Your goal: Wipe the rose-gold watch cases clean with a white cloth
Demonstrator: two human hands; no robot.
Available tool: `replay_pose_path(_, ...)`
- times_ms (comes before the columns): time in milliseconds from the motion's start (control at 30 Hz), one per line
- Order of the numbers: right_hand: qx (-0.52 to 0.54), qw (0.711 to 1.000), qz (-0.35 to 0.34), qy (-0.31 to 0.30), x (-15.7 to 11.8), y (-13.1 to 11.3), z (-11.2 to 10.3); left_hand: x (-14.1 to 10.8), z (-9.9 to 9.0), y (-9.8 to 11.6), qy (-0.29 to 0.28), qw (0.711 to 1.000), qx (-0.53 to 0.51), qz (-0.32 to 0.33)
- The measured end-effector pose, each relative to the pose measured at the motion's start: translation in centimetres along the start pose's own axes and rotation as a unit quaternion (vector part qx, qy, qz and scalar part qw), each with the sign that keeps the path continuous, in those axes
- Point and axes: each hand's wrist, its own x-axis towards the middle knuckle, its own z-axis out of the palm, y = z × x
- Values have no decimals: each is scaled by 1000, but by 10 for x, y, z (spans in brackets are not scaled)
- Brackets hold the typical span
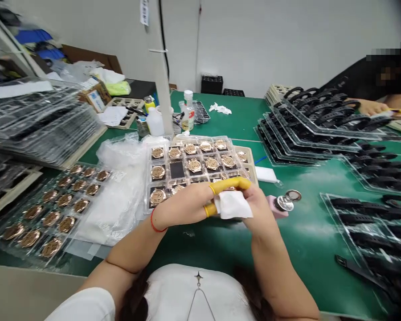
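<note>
My left hand (190,203), with yellow finger cots on its thumb and forefinger, is closed in front of me. A sliver of a rose-gold watch case (231,188) shows between the fingers; most of it is hidden. My right hand (261,207) meets it from the other side, closed on a folded white wipe (234,206) pressed against the case. Just beyond both hands, a clear compartment tray (147,189) holds rows of rose-gold watch cases; one compartment shows bare black. A pink pump bottle (280,207) with a raised metal lid stands beside my right wrist.
Left of me lies another tray of watch cases (65,200), next to plastic bags (110,196) and stacked trays (40,120). Bottles (155,122) stand by a white post (163,67). On the right are stacked trays of black straps (321,120) and a co-worker's hand (370,107).
</note>
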Motion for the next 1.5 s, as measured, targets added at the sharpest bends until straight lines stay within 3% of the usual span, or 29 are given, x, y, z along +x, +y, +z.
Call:
replay_pose_path(67,-33,998,-28,52,-1,5,2,0,1,6,6,1000,-5,-14)
replay_pose_path(267,54,995,-44,72,-1,-1,0,-13,-5,10,74,990,-103,-56)
replay_pose_path(333,103,985,-53,126,4,-4,-6,-22,-20,-2,97,984,-86,-124)
replay_pose_path(400,162,970,-50,177,12,-4,-14,-30,-41,-21,155,963,-39,-215)
replay_pose_path(500,224,950,-30,215,24,-1,-28,-36,-70,-50,196,943,22,-269)
replay_pose_path(667,231,950,-19,211,31,0,-43,-30,-84,-71,114,930,103,-333)
replay_pose_path(833,220,954,-41,198,25,-5,-53,-20,-78,-64,55,918,202,-336)
replay_pose_path(1067,206,949,-73,228,27,-4,-64,-6,-68,-61,-4,901,299,-314)
replay_pose_path(1233,200,944,-83,249,28,-4,-65,-8,-55,-49,-11,862,382,-332)
replay_pose_path(1333,194,937,-97,273,28,-5,-66,-5,-45,-37,-9,844,440,-305)
replay_pose_path(1500,193,928,-95,305,30,-7,-69,19,-32,-39,-82,857,450,-237)
